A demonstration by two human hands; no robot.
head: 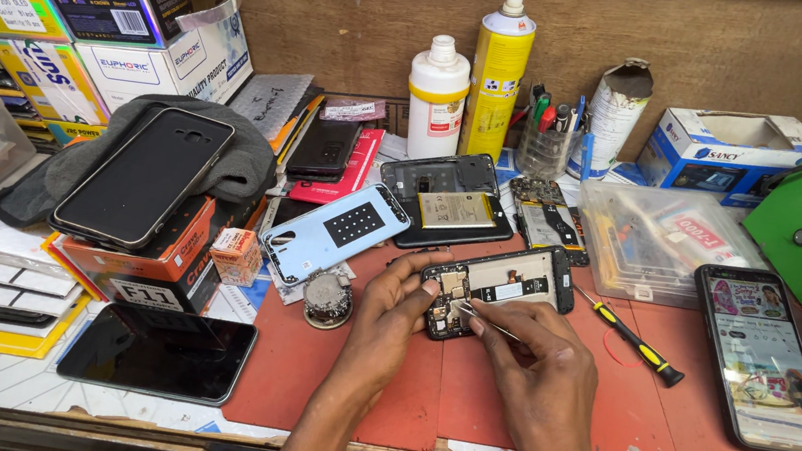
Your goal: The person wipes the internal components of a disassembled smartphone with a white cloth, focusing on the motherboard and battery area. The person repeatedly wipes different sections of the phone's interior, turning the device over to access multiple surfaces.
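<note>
Opened phone (499, 289), back cover removed, lying tilted on the red mat (522, 401) near the bench's middle; its dark circuit board, metal shields and pale battery area are exposed. Left hand (388, 320) grips the phone's lower-left end, fingers curled; right hand (545, 373) pinches thin metal tweezers (483, 321), tips on the board.

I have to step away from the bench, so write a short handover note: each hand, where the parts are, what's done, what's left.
Left hand steadies the opened phone on the red mat.
Right hand holds tweezers, tips at the board near the phone's left end.
Done: back cover is off; a light blue cover lies just behind. Screwdriver lies to the right.
Left: the board work at the tweezer tips; phone not yet closed.
</note>
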